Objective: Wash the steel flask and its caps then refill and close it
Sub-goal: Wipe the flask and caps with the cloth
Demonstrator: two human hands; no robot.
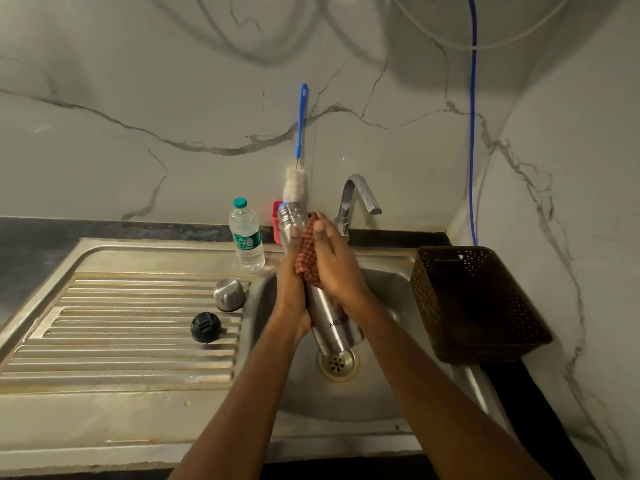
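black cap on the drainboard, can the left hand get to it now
Likely yes, once freed: the black cap lies in the open beside the left hand, nothing between them, but that hand is gripping the flask.

Bare forearms, no-frills look — left hand (292, 289), right hand (337, 268) bare.

The left hand (294, 277) gripping the tilted flask (333, 318) and the right hand (337, 268) clutching a red cloth (308, 258) against it are filling the middle of the sink basin (381, 386). The brown basket (485, 306) is crowding the right rim; the tap (356, 194) is overhanging the back. The steel cap (228, 294) and the black cap (206, 327) are sitting on the drainboard (121, 344) beside the basin, leaving its left ribs open.
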